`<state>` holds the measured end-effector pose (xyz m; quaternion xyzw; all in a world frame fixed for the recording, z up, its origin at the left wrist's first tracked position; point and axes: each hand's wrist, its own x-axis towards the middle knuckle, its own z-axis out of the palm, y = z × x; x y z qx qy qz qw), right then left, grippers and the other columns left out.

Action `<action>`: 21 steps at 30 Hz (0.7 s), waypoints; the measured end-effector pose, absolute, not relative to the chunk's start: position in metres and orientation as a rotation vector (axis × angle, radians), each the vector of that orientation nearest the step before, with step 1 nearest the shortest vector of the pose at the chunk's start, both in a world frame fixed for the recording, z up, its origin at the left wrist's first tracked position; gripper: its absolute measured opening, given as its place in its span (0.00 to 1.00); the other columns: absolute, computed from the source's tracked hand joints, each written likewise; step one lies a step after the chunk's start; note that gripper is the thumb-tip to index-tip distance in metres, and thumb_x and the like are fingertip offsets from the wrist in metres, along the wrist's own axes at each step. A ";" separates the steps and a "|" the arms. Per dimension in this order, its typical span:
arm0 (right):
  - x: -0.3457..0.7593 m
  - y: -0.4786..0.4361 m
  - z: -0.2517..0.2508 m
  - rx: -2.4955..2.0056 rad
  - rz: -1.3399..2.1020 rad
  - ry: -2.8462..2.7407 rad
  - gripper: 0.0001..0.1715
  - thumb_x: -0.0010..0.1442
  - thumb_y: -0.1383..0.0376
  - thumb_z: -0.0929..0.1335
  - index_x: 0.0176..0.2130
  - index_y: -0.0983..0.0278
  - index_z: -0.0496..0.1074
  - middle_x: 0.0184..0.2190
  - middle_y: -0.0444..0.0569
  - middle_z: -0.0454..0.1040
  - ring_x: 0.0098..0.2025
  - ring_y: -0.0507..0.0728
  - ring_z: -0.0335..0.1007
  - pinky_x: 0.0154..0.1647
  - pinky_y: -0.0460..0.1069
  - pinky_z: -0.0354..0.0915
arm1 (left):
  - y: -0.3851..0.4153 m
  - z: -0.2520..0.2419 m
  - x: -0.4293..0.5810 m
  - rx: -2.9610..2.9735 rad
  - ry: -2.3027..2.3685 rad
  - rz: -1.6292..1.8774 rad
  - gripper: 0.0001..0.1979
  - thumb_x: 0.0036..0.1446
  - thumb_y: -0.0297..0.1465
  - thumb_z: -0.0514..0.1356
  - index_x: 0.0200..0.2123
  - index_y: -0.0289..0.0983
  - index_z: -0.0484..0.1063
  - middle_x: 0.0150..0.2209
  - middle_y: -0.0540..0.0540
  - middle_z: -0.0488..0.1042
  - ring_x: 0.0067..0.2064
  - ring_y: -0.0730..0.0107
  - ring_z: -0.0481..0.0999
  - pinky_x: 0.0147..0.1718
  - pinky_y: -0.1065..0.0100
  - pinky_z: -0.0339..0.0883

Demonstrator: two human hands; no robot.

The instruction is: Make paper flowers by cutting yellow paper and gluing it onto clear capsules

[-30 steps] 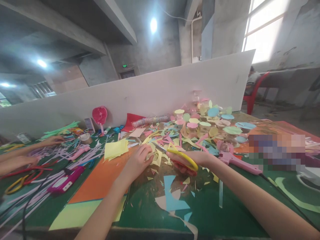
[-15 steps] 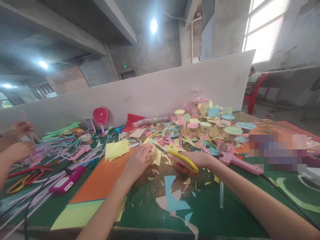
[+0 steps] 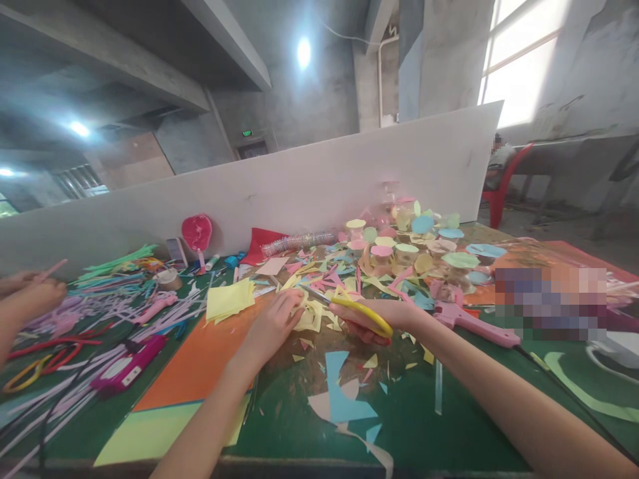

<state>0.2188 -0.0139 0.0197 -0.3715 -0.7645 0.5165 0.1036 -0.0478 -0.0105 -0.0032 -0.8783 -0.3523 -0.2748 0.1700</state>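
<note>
My right hand (image 3: 387, 318) is closed round the yellow-and-red handles of a pair of scissors (image 3: 358, 310), whose blades point left toward my other hand. My left hand (image 3: 273, 324) pinches a small piece of pale yellow paper (image 3: 310, 317) just above the green table (image 3: 449, 412), and the blade tips reach that paper. Coloured paper scraps lie under and around both hands.
An orange sheet (image 3: 200, 362) and a yellow stack (image 3: 230, 299) lie left of my hands. A pink glue gun (image 3: 474, 324) lies to the right. Cups capped with paper discs (image 3: 409, 243) stand behind, before a white divider (image 3: 299, 186). Another person's hands (image 3: 27, 293) work at far left among straws.
My hands have stayed in place with the scissors at the yellow paper. The other person's hands at far left lifted off the table and now hold a thin strip.
</note>
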 end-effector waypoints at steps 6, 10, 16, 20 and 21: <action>0.216 -0.019 0.024 -1.117 1.481 -2.232 0.33 0.61 0.41 0.60 0.19 0.61 0.57 0.08 0.37 0.56 0.12 0.48 0.56 0.13 0.44 0.54 | -0.012 -0.003 -0.046 -2.476 -1.027 -0.780 0.06 0.67 0.30 0.51 0.46 0.39 0.64 0.48 0.44 0.74 0.53 0.63 0.73 0.52 0.59 0.70; 0.218 -0.020 0.023 -1.149 1.459 -2.214 0.32 0.61 0.40 0.60 0.20 0.61 0.57 0.09 0.37 0.57 0.11 0.47 0.53 0.12 0.44 0.53 | -0.013 -0.002 -0.044 -2.446 -1.019 -0.786 0.08 0.67 0.28 0.50 0.48 0.39 0.64 0.46 0.43 0.74 0.52 0.62 0.74 0.51 0.59 0.70; 0.224 -0.022 0.028 -1.159 1.533 -2.272 0.34 0.61 0.38 0.58 0.20 0.61 0.57 0.12 0.39 0.57 0.13 0.48 0.53 0.13 0.45 0.54 | -0.011 -0.003 -0.046 -2.430 -1.103 -0.797 0.13 0.64 0.24 0.50 0.51 0.40 0.63 0.48 0.43 0.72 0.53 0.62 0.73 0.51 0.59 0.70; 0.222 -0.027 0.035 -1.168 1.583 -2.303 0.34 0.62 0.39 0.57 0.22 0.62 0.58 0.16 0.40 0.59 0.15 0.48 0.54 0.14 0.45 0.54 | -0.012 -0.004 -0.047 -2.467 -1.098 -0.785 0.16 0.62 0.21 0.49 0.51 0.40 0.62 0.49 0.43 0.71 0.54 0.62 0.72 0.53 0.58 0.70; 0.221 -0.028 0.036 -1.177 1.585 -2.303 0.33 0.62 0.38 0.57 0.22 0.62 0.58 0.17 0.40 0.59 0.15 0.48 0.55 0.14 0.45 0.54 | -0.012 -0.004 -0.046 -2.477 -1.094 -0.783 0.16 0.62 0.20 0.49 0.51 0.40 0.62 0.49 0.43 0.71 0.54 0.62 0.72 0.53 0.58 0.70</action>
